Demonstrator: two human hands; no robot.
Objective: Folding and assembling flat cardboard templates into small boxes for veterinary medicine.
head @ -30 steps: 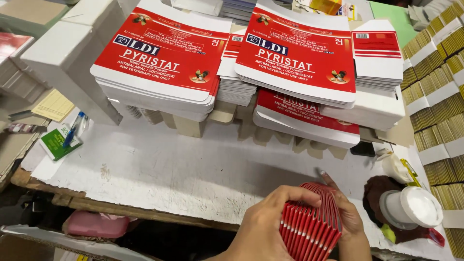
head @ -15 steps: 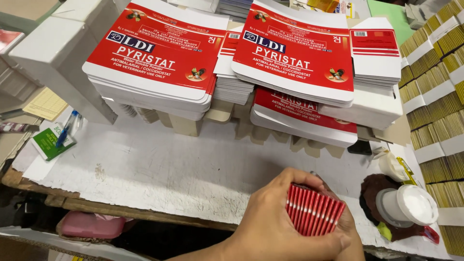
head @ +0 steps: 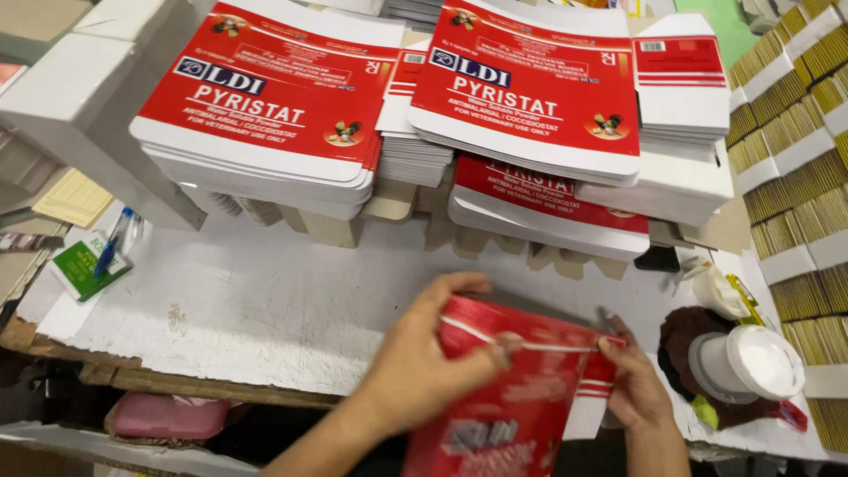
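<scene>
At the front edge of the white paper-covered worktable, both hands are working on a bundle of flat red-and-white printed cardboard cartons. The left hand is gripping the bundle from the left side, w/ the fingers curled over its top edge and the thumb reaching across the red face. The right hand is pinching the right end of the same bundle, fingers closed on it. So both hands are clenched on the cartons; nothing is released. The bundle is sitting low in the view, just above the table edge, tilted toward the person, and its lower part is blurred, so I cannot tell how many cartons are in it.

Judging by this, the step in hand is squaring up or flexing the bundle, approx. in the middle of handling it. The next move is probably calling for a firm two-sided hold, so that the loose sheets are not sliding apart.

Behind, two big stacks of the same red cartons are lying flat: the left stack and the right stack. A white plastic jar with round lid is standing near the right hand, apart from it. A small green box with a blue pen is lying far left.
</scene>
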